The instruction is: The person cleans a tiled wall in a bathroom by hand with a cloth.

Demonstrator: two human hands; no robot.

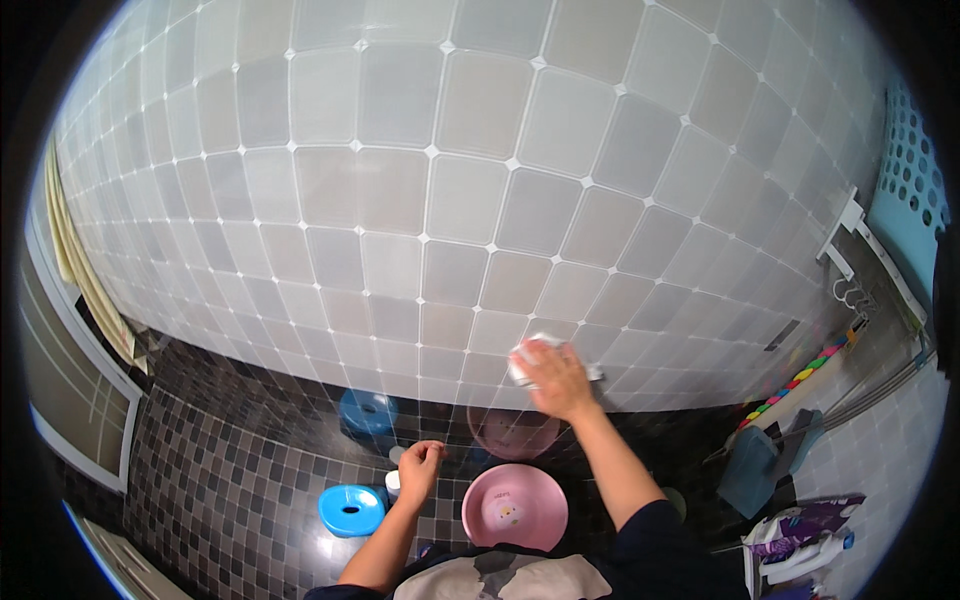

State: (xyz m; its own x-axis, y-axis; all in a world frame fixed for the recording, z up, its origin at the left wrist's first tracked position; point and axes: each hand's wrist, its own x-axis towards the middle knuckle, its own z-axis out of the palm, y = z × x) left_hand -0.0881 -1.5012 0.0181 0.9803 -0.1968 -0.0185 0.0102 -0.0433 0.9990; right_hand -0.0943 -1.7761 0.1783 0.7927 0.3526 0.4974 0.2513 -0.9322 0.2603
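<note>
My right hand presses a white cloth flat against the tiled wall, low down, just above where the light tiles give way to dark ones. Most of the cloth is hidden under the palm and fingers. My left hand hangs in the air with its fingers curled in, and nothing shows in it. Beside that wrist a small white container stands on the floor. Between my forearms sits a pink basin with a small print on its bottom.
A blue plastic stool is at the left on the dark tiled floor. To the right are a grey-blue dustpan, a striped multicoloured rope, a purple package and a light blue basket. A glazed door stands far left.
</note>
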